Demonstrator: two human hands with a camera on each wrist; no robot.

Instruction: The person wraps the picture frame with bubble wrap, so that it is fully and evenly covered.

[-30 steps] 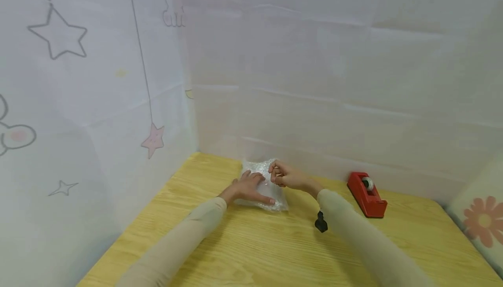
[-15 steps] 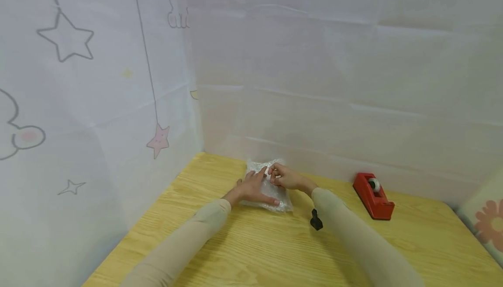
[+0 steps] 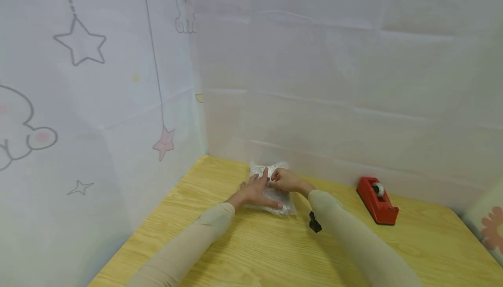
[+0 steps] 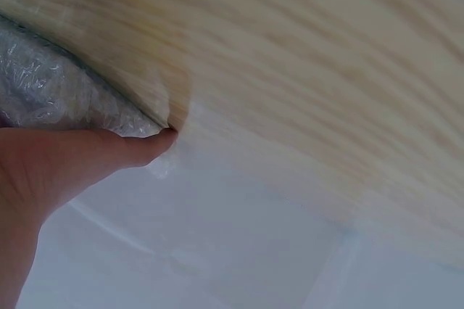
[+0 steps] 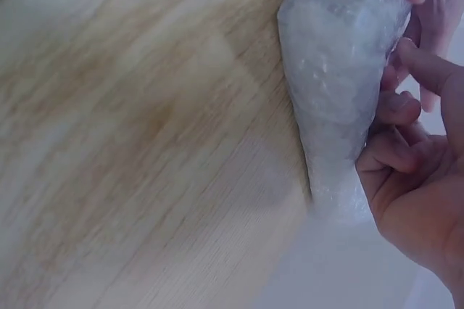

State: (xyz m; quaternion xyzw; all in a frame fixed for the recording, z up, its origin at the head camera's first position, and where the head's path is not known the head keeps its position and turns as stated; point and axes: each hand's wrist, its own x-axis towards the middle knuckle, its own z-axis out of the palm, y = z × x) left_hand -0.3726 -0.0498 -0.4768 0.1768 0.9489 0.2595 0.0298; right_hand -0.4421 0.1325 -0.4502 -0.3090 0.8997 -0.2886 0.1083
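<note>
A package in clear bubble wrap [image 3: 287,208] lies on the wooden table, close to the back wall. My left hand [image 3: 255,192] is spread over it and rests on it, thumb toward the near edge. In the left wrist view, the left thumb [image 4: 109,151] lies along the wrap's edge. My right hand [image 3: 287,180] is at the upper right part of the package. Its fingers [image 5: 395,153] are curled against the bubble wrap [image 5: 330,77], the thumb close to the left hand's fingers. Whether they pinch anything is hidden.
A red tape dispenser [image 3: 377,202] with a roll of tape stands at the right on the wooden table [image 3: 243,252]. A small black object [image 3: 314,222] shows beside the right sleeve. White printed sheets [image 3: 314,81] rise behind and to the left of the table.
The head view has shifted slightly, so the scene sits further right. The left index finger has lifted and straightened. The right fingers have come lower, in against the package.
</note>
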